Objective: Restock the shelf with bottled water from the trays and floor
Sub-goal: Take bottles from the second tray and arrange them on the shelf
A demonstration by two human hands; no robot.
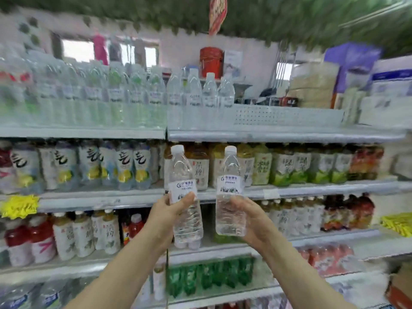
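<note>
The left hand [170,216] is wrapped round the middle of a clear water bottle [183,175], thumb laid across the lower part of its white label and fingers hidden behind. The white cap and shoulder rise above the hand, and the ribbed base hangs below it. Just beside it, not touching, the right hand [254,219] grips a second water bottle [229,181] from its right side, thumb at the label's lower edge and palm against the ribbed lower half. This bottle stands upright with its cap level with the other's. Both bottles are held in the air in front of the shelving, before the second shelf's tea bottles [289,166]. Above them, the top shelf [278,136] carries a row of water bottles [200,92] running from its left end to about its middle. The right part of its front edge shows only the perforated back rail [287,115]. A red canister [210,62] stands behind the row's right end. A yellow tag [20,206] hangs at the left end of the second shelf's front edge.
</note>
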